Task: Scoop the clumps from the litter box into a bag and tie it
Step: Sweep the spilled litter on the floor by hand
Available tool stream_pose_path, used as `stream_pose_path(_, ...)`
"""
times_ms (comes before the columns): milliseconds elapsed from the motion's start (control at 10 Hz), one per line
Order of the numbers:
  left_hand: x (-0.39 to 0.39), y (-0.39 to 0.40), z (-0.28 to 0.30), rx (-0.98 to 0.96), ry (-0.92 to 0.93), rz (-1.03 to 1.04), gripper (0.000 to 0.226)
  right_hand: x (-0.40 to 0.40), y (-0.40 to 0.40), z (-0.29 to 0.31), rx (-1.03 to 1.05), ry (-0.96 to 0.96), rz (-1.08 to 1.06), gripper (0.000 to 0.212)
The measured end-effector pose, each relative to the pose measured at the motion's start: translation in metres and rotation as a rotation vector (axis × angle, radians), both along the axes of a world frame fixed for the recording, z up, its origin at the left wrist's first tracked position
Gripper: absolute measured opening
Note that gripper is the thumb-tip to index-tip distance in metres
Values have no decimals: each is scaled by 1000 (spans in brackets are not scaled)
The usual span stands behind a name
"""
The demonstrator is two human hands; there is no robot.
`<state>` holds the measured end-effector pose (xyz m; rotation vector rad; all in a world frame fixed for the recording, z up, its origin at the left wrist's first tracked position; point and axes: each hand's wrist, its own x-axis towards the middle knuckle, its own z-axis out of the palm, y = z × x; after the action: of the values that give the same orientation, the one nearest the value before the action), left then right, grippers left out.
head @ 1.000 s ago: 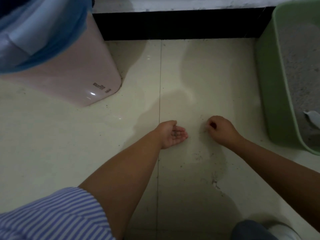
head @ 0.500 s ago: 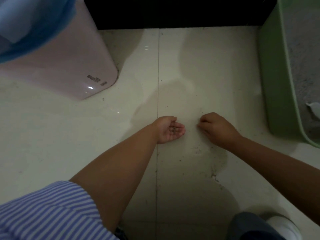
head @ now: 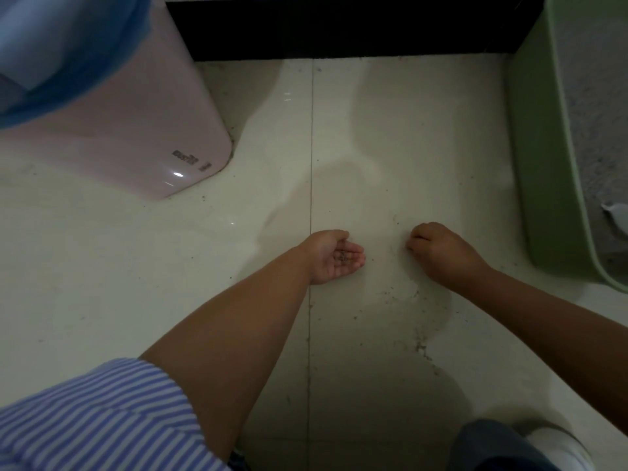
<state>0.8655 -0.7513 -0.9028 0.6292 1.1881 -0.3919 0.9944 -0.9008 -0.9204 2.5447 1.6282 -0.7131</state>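
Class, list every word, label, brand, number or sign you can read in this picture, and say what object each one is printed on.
Small dark print on the lower side of the pink bin: it appears upside down from this view and is too blurred to read.
A second short mark just right of it on the same bin: also unreadable.
Green litter box, floor and striped sleeve: no text visible.

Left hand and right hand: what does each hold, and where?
The left hand, palm up, carries a few dark litter grains in its cupped palm. The right hand has curled fingers; any content cannot be told.
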Motion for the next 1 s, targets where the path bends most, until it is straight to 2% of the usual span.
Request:
stream_pose_path(100, 0, -2, 2, -2, 6, -4, 46, -1, 8, 8, 42, 58, -12, 3)
stream_pose_path(200, -1, -2, 3, -7, 14, -8, 46, -1, 9, 11, -41, 33, 112, 33)
stream_pose_path(300, 0, -1, 4, -2, 14, 4, 46, -2, 7, 8, -48, -105, 257, 43)
stream_pose_path(400, 0, 0, 5, 7, 17, 22, 46, -2, 9, 3, -52, -127, 283, 46)
stream_pose_path(500, -1, 2, 6, 13, 24, 39, 45, -6, 18, 17, -119, -182, 332, 34)
stream_pose_path(700, -1, 3, 7, 8, 32, 54, 45, 1, 26, 14, -90, -21, 157, 12)
stream_pose_path(800, 1, 2, 9, -12, 19, 106, 48, 0, 33, 22, -12, 202, -237, 14)
stream_pose_path(900, 4, -1, 11, -42, 8, 157, 50, -10, 42, 45, 237, 657, -537, 9)
stream_pose_path(1000, 5, -2, 13, -61, -12, 155, 48, -14, 41, 56, 216, 739, -472, 17)
